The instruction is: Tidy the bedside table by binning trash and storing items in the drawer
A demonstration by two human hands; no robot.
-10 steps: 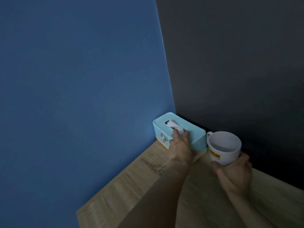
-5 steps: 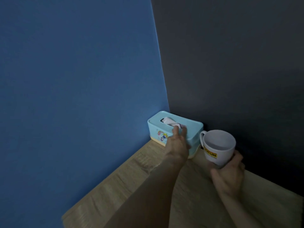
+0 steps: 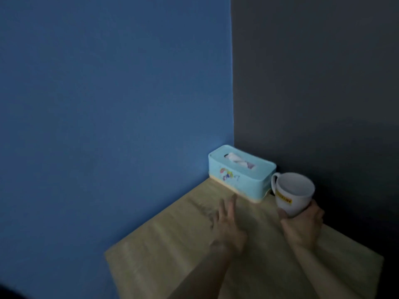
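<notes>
1. Table (image 3: 164, 251) carries a tissue box (image 3: 239, 172) at its far corner.
2. Right hand (image 3: 302, 221) grips the mug (image 3: 293, 194) near the far edge.
3. Left hand (image 3: 226, 225) hovers, fingers spread, empty.
4. Remaining, apparently: the mug's storage; no drawer or bin is in view.

A home bedroom corner: wooden bedside table (image 3: 172, 244), tissue box (image 3: 239, 175), mug (image 3: 291, 195).

A matte blue wall (image 3: 108, 104) is filling the left side. A dark grey wall (image 3: 313, 83) is meeting it at the corner.
</notes>
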